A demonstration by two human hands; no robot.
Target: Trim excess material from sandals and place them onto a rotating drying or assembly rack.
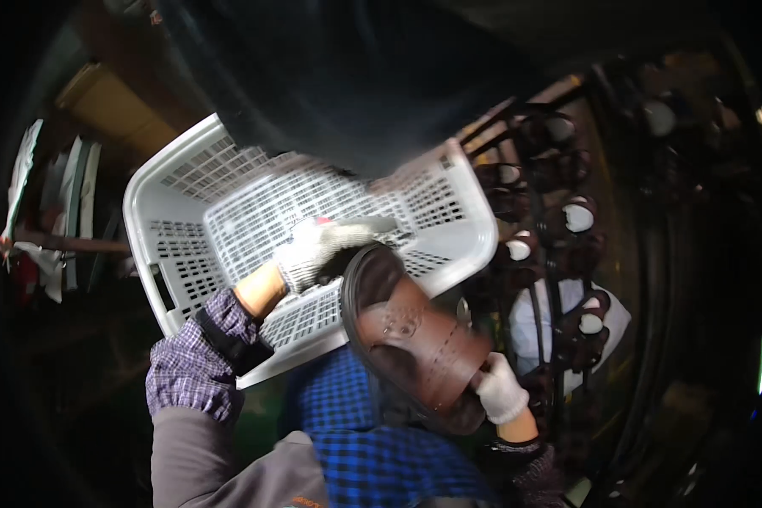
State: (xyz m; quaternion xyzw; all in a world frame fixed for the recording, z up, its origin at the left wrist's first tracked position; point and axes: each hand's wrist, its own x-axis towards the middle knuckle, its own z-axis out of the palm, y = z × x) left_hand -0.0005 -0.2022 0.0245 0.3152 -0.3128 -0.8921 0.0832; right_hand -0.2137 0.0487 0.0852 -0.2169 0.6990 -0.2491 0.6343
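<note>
A brown leather slide sandal [411, 330] is tilted over the near right edge of the white plastic basket [483, 222]. My right hand [501, 391], in a white knit glove, is closed on the sandal at its lower right end. Over the inside of the basket is my left hand [326, 250], also gloved, with its fingers stretched toward the right, just beyond the sandal's upper end. A dark patch shows below the left fingers; I cannot make out what it is. Glare washes out part of that glove.
Several dark sandals with white stuffing [578, 218] sit on a dark rack [550, 279] at the right. White sheeting [529, 326] lies among them. A person in dark clothing [347, 76] stands at the basket's far side. Cardboard [110, 106] is at the far left.
</note>
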